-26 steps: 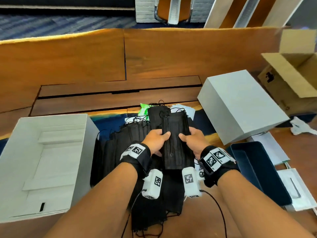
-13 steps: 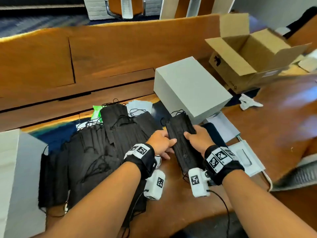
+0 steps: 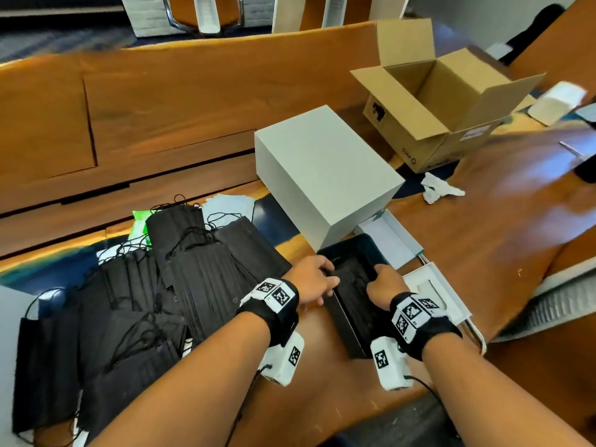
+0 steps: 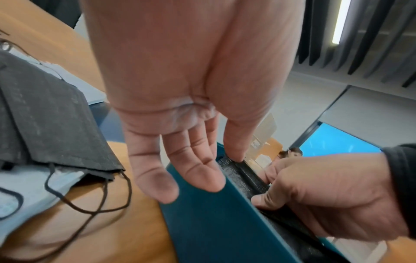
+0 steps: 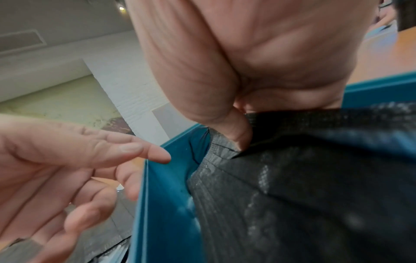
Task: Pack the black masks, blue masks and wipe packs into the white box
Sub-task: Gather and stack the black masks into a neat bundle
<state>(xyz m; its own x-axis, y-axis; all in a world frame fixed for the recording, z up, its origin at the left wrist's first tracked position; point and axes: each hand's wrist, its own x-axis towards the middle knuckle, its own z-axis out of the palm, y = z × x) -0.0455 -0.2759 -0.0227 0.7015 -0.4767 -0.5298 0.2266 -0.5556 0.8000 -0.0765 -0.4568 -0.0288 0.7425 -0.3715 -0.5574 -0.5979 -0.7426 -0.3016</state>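
A stack of black masks lies inside a dark blue box on the wooden table. My right hand grips the stack's right side, thumb pressed into its top. My left hand hovers at the blue box's left wall with straight fingers, only the thumb tip touching the stack. A loose pile of black masks spreads to the left. Behind it sit a green wipe pack and pale blue masks. The open white box barely shows at the left edge.
A closed white box stands just behind the blue box. An open cardboard box sits at the back right, with crumpled white paper before it. White packaging lies right of my right hand.
Both hands carried the mask stack right from the pile and lowered it into the dark blue box. My left hand has let go and straightened. The view swung right.
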